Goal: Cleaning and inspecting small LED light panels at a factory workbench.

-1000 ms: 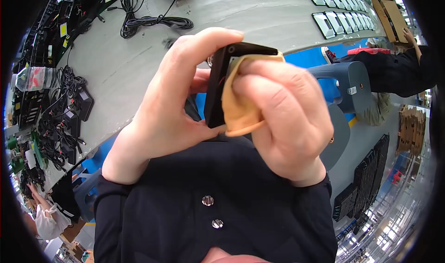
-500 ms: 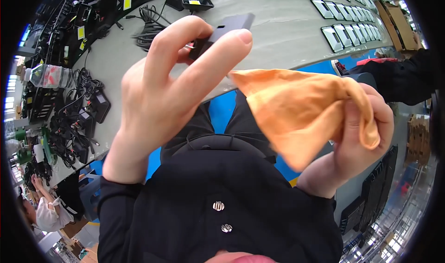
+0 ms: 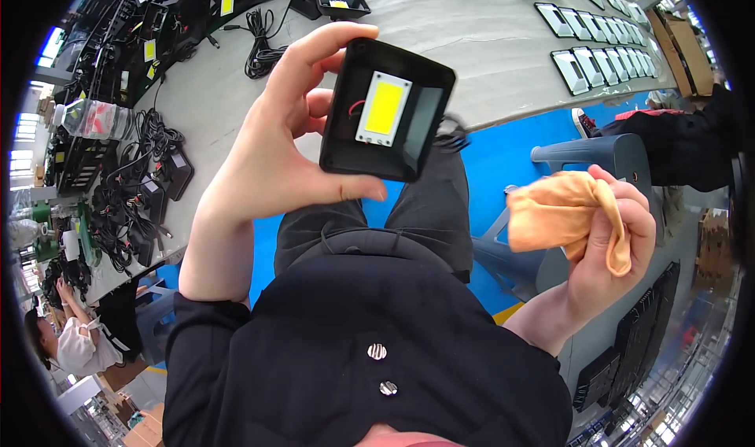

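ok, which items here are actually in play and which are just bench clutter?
In hand:
- black lamp housing with yellow panel, held up in the left hand
- orange cloth, bunched in the right hand

Lying about:
- coiled black cables on the grey table
- row of framed panels
- clear plastic bottle
- grey chair

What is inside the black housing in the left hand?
Inside the black housing, a yellow LED panel on a white plate, with a red wire beside it. The left hand covers the housing's back.
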Tool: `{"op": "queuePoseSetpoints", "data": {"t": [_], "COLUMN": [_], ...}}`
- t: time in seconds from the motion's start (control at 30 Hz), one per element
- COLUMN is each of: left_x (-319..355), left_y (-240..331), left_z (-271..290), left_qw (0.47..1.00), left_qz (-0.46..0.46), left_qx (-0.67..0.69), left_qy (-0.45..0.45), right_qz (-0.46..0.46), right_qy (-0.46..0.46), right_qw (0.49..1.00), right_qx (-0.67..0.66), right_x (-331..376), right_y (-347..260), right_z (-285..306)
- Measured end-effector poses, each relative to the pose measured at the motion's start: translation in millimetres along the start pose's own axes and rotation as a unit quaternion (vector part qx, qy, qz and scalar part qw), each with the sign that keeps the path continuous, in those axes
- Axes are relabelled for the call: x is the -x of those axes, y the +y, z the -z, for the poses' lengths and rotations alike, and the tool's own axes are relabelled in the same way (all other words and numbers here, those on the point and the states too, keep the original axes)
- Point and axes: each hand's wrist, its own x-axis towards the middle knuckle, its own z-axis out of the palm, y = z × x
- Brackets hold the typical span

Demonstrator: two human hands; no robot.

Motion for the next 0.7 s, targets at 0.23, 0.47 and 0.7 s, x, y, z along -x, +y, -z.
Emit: {"op": "queuePoseSetpoints", "data": {"t": [0.23, 0.47, 0.7], "left_x": [-3.9, -9.2, -33.4], "left_y": [18.5, 6.4, 11.2], "left_z": [-13.5, -33.6, -78.7], "left_qw": [0.972, 0.985, 0.973], "left_qz": [-0.130, -0.133, 0.073], "left_qx": [-0.181, -0.107, 0.219], "left_qy": [-0.079, 0.020, -0.018], "right_qz": [0.114, 0.178, -0.191], "right_qy": [0.024, -0.173, -0.098], "right_qw": [0.991, 0.967, 0.967], "right_qx": [-0.066, 0.067, -0.138], "right_x": [-12.0, -24.6, 1.0], "right_y": [-23.8, -14.6, 13.6], "right_z": [-32.7, -65.4, 12.6]}}
